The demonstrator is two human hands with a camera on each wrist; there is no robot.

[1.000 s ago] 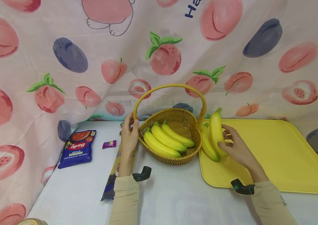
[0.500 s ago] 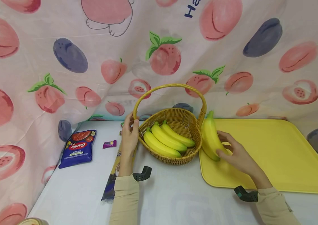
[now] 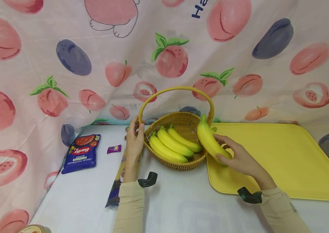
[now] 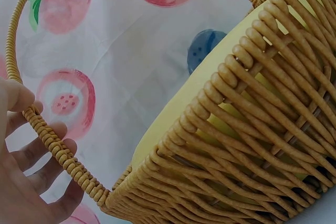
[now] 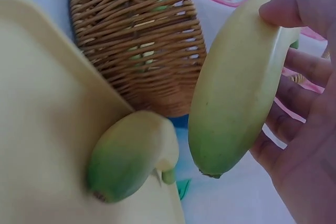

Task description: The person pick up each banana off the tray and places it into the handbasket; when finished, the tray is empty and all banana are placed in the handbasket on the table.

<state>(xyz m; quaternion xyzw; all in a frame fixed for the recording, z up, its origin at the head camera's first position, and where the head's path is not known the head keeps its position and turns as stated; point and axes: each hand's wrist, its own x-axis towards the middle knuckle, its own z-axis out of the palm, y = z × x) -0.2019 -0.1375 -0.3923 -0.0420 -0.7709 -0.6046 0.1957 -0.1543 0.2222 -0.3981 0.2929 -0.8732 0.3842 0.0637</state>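
My left hand (image 3: 134,137) holds the left foot of the handle (image 4: 58,150) on a yellow-brown wicker basket (image 3: 177,166). Three bananas (image 3: 172,144) lie side by side in the basket's left and front part. A banana (image 3: 209,139), stem up and tilted, is pinched between thumb and fingers of my right hand (image 3: 238,158) over the basket's right rim. In the right wrist view, another banana (image 5: 131,156) lies on the yellow tray (image 3: 275,161) close to the basket; the held one mostly hides it in the head view.
Left on the white table are a blue Barilla pouch (image 3: 82,153) and a small purple packet (image 3: 114,149). A long packet (image 3: 113,194) lies partly under the left forearm. A jar lid (image 3: 33,229) shows at the bottom left. A fruit-print cloth (image 3: 164,32) hangs behind.
My right hand has carried the banana leftward from above the tray to the basket's right rim, tilting it more. The left hand and basket have stayed put.
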